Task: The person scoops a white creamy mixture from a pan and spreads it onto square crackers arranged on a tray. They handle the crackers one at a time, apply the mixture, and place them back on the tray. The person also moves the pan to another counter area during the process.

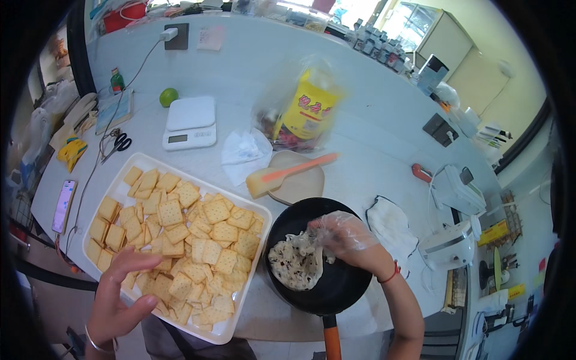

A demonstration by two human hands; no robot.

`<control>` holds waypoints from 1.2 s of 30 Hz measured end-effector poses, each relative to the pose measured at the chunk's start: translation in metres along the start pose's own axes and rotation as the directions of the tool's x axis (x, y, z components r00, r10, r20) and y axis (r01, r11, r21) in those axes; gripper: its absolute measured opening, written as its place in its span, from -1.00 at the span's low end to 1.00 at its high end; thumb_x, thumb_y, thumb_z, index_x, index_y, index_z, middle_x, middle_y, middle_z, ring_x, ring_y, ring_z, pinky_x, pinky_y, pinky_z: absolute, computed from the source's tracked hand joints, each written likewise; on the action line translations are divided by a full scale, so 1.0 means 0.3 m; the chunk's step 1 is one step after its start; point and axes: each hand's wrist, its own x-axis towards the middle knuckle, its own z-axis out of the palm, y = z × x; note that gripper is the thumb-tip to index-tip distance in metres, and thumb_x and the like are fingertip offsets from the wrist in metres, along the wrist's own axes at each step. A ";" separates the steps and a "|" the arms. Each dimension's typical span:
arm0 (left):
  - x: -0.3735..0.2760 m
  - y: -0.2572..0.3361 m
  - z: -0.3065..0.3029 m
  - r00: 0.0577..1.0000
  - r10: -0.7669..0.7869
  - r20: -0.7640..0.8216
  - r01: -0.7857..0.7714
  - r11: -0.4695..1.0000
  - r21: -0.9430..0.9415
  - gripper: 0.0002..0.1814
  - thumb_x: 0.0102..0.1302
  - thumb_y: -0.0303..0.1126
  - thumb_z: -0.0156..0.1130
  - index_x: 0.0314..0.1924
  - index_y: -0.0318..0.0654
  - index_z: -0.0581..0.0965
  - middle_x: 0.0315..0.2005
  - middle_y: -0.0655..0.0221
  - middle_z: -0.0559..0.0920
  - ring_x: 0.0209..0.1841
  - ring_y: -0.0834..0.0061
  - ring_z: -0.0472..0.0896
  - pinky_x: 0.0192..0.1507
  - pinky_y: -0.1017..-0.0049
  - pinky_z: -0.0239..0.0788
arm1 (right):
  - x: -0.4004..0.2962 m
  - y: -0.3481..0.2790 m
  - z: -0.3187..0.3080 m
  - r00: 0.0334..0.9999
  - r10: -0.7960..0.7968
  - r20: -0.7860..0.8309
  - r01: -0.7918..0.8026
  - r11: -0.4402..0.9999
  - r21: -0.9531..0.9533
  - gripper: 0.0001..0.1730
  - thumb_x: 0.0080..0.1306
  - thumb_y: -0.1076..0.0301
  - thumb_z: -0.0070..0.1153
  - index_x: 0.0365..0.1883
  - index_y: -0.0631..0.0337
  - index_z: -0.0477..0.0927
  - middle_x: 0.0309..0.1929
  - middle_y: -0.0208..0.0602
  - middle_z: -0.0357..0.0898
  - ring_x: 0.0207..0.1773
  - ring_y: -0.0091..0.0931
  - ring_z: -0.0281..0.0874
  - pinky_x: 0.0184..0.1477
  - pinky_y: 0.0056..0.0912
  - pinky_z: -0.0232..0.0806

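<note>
My right hand (344,238), in a clear plastic glove, pinches the edge of a sticky, pale dough-like mass (294,265) flecked with dark bits. The mass lies in a black frying pan (346,288), against the left side of its inner surface. The pan's handle (332,344), partly orange, points toward me. To the left stands a white tray (249,281) heaped with square crackers (216,231); some at its left edge are stacked in pairs. Over the tray's near-left corner, my bare left hand (121,288) holds nothing, thumb and fingers apart.
A silicone spatula (297,170) rests across a beige plate (299,191) behind the pan. Farther back are a kitchen scale (189,140), a lime (168,97) and a yellow-labelled plastic bag (310,108). Scissors (119,143) and a phone (64,207) lie left, a white cloth (391,227) right.
</note>
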 end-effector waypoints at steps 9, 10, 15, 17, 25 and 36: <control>-0.301 -0.168 0.065 0.925 -0.314 -0.212 0.133 0.793 -0.594 -0.45 0.08 -0.15 0.32 -0.05 -0.32 0.34 -0.23 0.32 0.47 -0.13 0.48 0.46 0.01 0.45 0.26 | -0.047 -0.154 -0.149 0.955 0.288 0.063 -0.253 0.690 0.678 -0.81 0.18 0.44 0.14 -0.26 0.33 0.57 -0.35 -0.29 0.57 -0.39 -0.53 0.57 -0.37 -0.53 0.44; -0.310 -0.174 0.071 0.927 -0.329 -0.179 0.157 0.775 -0.613 -0.45 0.07 -0.15 0.33 -0.06 -0.31 0.34 -0.23 0.32 0.48 -0.13 0.48 0.46 0.02 0.45 0.26 | -0.046 -0.154 -0.128 0.927 0.350 0.132 -0.341 0.646 0.683 -0.79 0.21 0.38 0.12 -0.24 0.34 0.56 -0.34 -0.28 0.57 -0.38 -0.51 0.58 -0.36 -0.51 0.45; -0.346 -0.203 0.070 0.965 -0.257 -0.054 0.167 0.761 -0.627 -0.54 0.24 -0.21 0.19 0.05 -0.31 0.38 -0.13 0.24 0.52 -0.08 0.41 0.49 0.03 0.42 0.27 | -0.104 -0.084 -0.020 0.922 0.365 0.131 -0.263 0.341 0.902 -0.38 0.38 -0.09 -0.26 -0.11 0.38 0.50 -0.24 -0.19 0.58 -0.37 -0.51 0.57 -0.36 -0.48 0.45; -0.357 -0.216 0.062 0.965 -0.263 0.001 0.202 0.740 -0.642 -0.43 0.22 -0.16 0.21 0.11 -0.37 0.30 -0.06 0.22 0.49 0.01 0.41 0.45 0.14 0.42 0.19 | -0.124 -0.048 -0.017 0.943 0.326 0.073 -0.269 0.612 0.743 -0.12 0.32 -0.32 -0.52 -0.01 0.39 0.45 -0.10 -0.13 0.54 -0.22 -0.41 0.56 -0.24 -0.39 0.44; -0.378 -0.262 0.050 0.950 -0.312 -0.009 0.239 0.746 -0.622 -0.39 0.22 -0.09 0.19 0.11 -0.37 0.30 -0.06 0.22 0.48 -0.01 0.44 0.45 0.11 0.44 0.21 | -0.145 0.033 -0.024 0.925 0.380 0.008 -0.375 0.909 0.179 -0.22 0.39 -0.20 -0.58 0.04 0.32 0.44 -0.03 -0.23 0.52 -0.08 -0.46 0.48 -0.02 -0.45 0.31; -0.405 -0.278 0.055 0.930 -0.368 0.006 0.281 0.698 -0.659 -0.38 0.23 -0.09 0.19 0.13 -0.36 0.28 -0.06 0.23 0.47 -0.03 0.45 0.46 0.08 0.47 0.24 | -0.092 -0.049 0.030 0.909 0.416 -0.008 -0.386 0.836 -0.390 -0.56 0.07 0.01 0.18 -0.29 0.22 0.59 -0.19 -0.10 0.50 -0.07 -0.25 0.40 0.02 -0.30 0.24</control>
